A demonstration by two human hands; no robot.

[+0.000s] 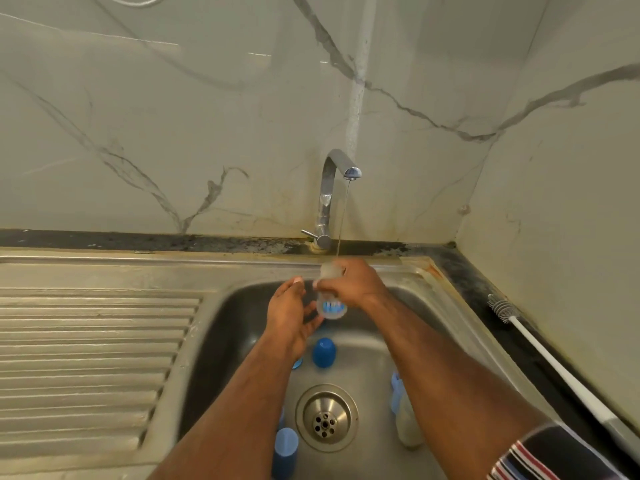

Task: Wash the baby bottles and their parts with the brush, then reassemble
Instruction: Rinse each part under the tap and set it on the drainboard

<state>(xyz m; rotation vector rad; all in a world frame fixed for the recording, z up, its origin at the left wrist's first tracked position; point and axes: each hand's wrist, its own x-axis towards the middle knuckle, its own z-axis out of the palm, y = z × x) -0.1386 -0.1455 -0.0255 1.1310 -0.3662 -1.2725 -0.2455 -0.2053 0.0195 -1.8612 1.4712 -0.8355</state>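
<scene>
One clear baby bottle [330, 292] with blue markings is held over the far part of the sink [381, 348], its open mouth up beneath the thin stream of water [343, 216] falling from the single chrome tap [332, 188]. Right hand [349, 284]: fingers curled round the upper half of the bottle, gripping it, wrist bent inward, forearm running diagonally from the lower right; a striped sleeve [540, 455] shows at the frame's corner. Left hand [291, 317]: fingers spread and relaxed, palm turned toward the bottle, fingertips just beside its base; whether they touch it cannot be told. Count in the basin: one dark blue cap [323, 353] standing near the centre, one small blue part [297, 363] half hidden under the left wrist, one light blue cap [286, 445] by the near left wall on top of a darker blue piece, partly covered by the left forearm. A second bottle [407, 424], pale and lying along the right side of the basin with a light blue collar [396, 393] at its far end, is partly hidden by the right forearm. One round metal drain strainer [326, 418] sits between these items. One bottle brush [554, 365], white handle and grey bristle head, lies on the dark counter [474, 282] to the right of the sink, well apart from both hands. One ribbed draining board [90, 355] lies to the left.
</scene>
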